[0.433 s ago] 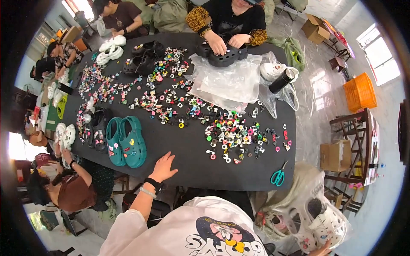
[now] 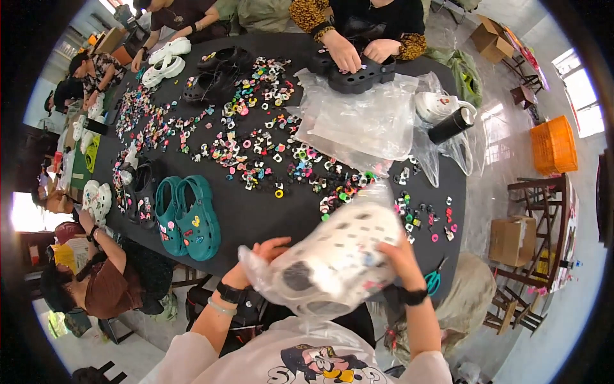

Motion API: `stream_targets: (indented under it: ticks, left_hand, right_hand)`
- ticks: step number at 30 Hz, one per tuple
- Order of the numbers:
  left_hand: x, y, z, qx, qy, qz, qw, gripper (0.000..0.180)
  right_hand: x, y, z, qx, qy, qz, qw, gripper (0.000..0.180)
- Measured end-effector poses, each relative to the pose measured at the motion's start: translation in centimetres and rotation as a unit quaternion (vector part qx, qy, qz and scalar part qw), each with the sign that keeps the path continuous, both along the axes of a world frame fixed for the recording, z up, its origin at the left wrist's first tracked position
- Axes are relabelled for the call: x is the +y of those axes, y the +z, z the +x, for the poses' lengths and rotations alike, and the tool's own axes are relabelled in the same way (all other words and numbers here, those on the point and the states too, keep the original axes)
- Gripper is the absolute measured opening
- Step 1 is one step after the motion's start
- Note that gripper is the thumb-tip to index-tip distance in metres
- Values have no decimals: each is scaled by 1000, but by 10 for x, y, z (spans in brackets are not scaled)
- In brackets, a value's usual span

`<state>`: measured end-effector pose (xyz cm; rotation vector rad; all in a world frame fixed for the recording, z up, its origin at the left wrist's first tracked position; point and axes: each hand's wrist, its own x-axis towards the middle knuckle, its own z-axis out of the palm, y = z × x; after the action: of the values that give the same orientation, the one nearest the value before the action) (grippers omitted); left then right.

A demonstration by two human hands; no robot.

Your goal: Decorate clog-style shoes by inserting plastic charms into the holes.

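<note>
A pair of white clogs (image 2: 345, 249) in a clear plastic bag, blurred by motion, hangs tilted over the table's near edge. My right hand (image 2: 404, 262) grips its right side. At the bag's left end is my left hand (image 2: 259, 256), fingers stretched out and partly covered by the loose plastic (image 2: 251, 265). Small colourful decorations show on the white clogs. To the left stands a pair of teal clogs (image 2: 196, 217) with charms on them. Many small colourful shoe charms (image 2: 246, 153) lie loose beyond the bag.
Scissors (image 2: 434, 280) with teal handles lie at the right table edge. Opposite, a person works on a black clog (image 2: 361, 78) beside flat plastic bags (image 2: 358, 118). A black bottle (image 2: 452, 125) stands far right. Dark clogs (image 2: 146, 185) stand at left, near another seated person.
The bagged white clogs came up from the floor at the right to in front of me, in my right hand. My left hand moved slightly right, to the bag.
</note>
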<state>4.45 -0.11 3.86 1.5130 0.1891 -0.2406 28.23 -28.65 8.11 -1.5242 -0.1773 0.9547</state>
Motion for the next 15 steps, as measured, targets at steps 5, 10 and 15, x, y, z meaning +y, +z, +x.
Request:
stream_targets:
  ticks: [5, 10, 15]
  left_hand:
    - [5, -45, -55, 143, 84, -337, 927, 68]
    - [-16, -91, -135, 171, 133, -350, 911, 65]
    - [-11, -125, -168, 184, 189, -361, 894, 63]
  right_hand:
    - [105, -50, -21, -138, 259, -172, 940, 91]
    - [150, -70, -45, -84, 386, -145, 907, 108]
    - [143, -102, -37, -77, 395, -37, 915, 98]
